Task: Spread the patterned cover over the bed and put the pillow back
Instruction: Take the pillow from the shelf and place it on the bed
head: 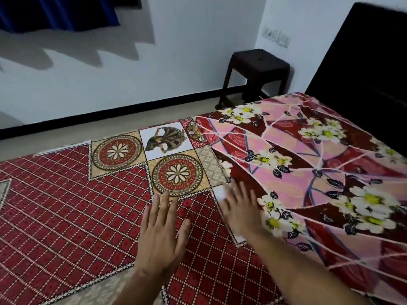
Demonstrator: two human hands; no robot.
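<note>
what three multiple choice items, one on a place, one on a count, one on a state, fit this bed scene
1. Where is the stool?
A. by the wall beyond the bed
B. on the bed
C. under the curtain

2. How many round flower medallions show on the patterned cover?
A. one
B. two
C. four

3. How are the hands?
A. fists
B. gripping cloth
C. flat, fingers spread

Key: 1 A, it stands on the floor in the corner. 2 B, two circles flank the white square. 3 C, left hand and right hand lie open on the fabric.

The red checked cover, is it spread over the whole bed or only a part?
Only a part. The red checked cover lies flat and ends beside the floral sheet, which is uncovered.
</note>
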